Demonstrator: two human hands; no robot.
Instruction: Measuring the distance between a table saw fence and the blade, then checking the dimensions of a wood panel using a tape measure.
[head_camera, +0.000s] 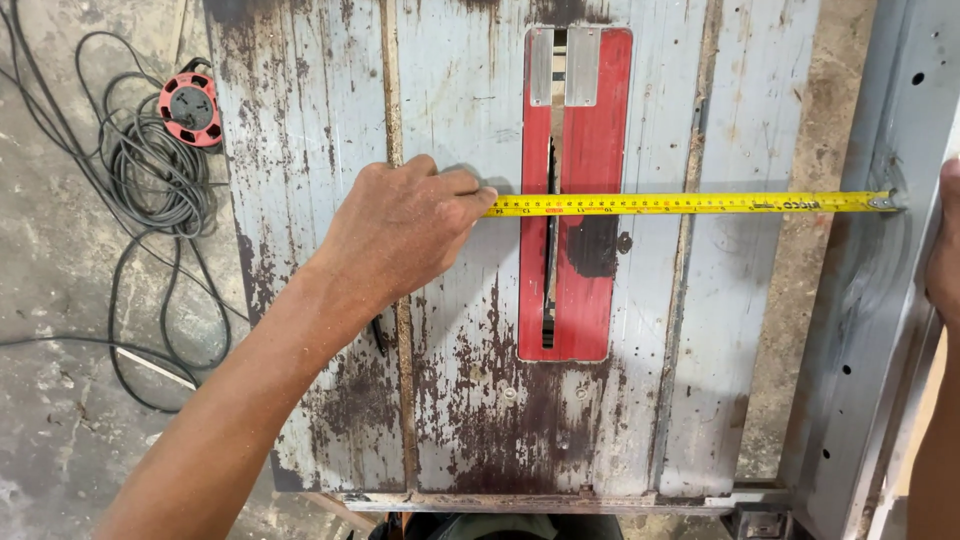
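Yellow tape measure (690, 204) stretched flat and level across the counter (460, 400), a worn grey saw table with rust patches and long grooves. Crosses the red insert plate (590, 150) and the thin saw blade (549, 240) standing edge-on in its slot. Metal end hook (881, 201) caught against the grey metal rail (870, 300) at the right side of the counter. Opposite end pinned under the left hand (405, 228), fingers curled, fingertips (480, 195) pressing the tape down just left of the red plate; tape case hidden, so cannot tell whether held inside the palm. Right hand (943, 250) only partly in view at the right edge, resting against the rail near the hook; grip cannot be told, mostly cut off by the frame. Two small bright metal plates (564, 66) at the top of the red insert, above the tape. Off the counter to the left, on the dusty concrete floor (60, 440), a coil of grey cable (150, 180) with a red round socket reel (190, 108) beside it.
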